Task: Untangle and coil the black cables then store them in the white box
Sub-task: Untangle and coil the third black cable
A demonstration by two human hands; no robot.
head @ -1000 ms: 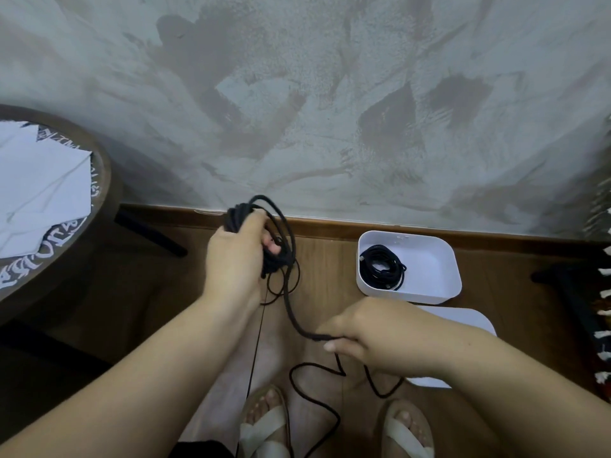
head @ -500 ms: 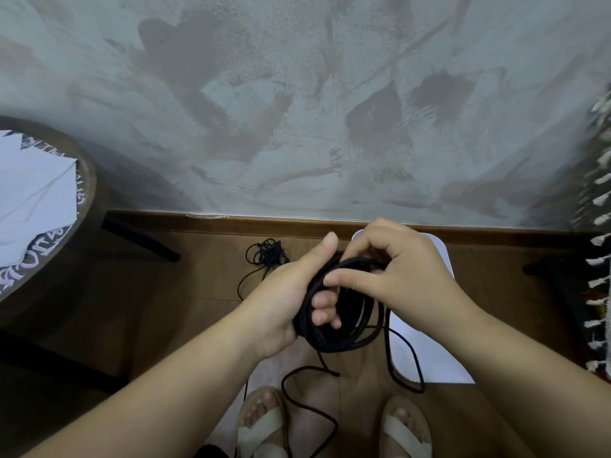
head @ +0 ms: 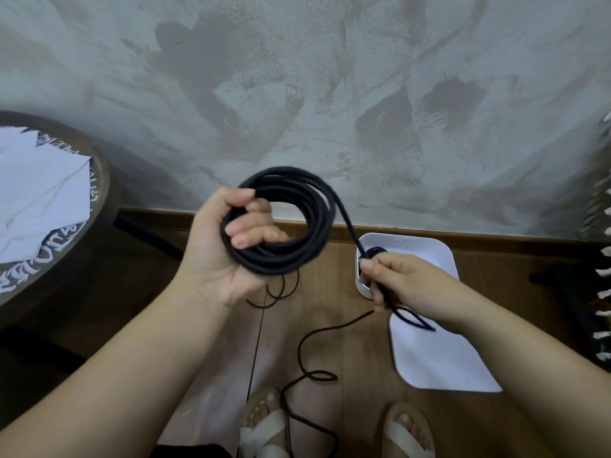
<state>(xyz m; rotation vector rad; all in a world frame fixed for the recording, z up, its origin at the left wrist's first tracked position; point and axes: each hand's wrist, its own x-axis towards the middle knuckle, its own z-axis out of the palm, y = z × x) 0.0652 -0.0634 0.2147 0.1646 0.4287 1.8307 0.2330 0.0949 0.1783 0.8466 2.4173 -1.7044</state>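
Since half a second ago the hands have parted: the right hand (head: 401, 280) has left the coil (head: 284, 221) and dropped down and to the right, drawing out a strand, while the left hand (head: 224, 246) has lifted the coil higher. The left hand is clenched through the coil, fingers hooked inside the loops. The right hand pinches the strand between thumb and fingertips; from there the loose cable (head: 307, 368) trails down to the floor (head: 360, 408) between the person's feet.

The box (head: 443, 256) sits just beyond the right hand, with something dark inside it, mostly hidden by the hand. Its lid (head: 439, 361) lies flat under the right wrist.

The trailing end has a small loop in it near the feet; pulled up fast, it could cinch into a knot or catch on a sandal (head: 264, 434). A slack left grip could let the stacked loops spring apart. A thinner cable (head: 281, 292) hangs below the left hand and could be wound in by mistake.

The floor is wood boarding, meeting a mottled grey wall (head: 330, 94). A round bench (head: 99, 180) carrying white paper stands left of the left hand.
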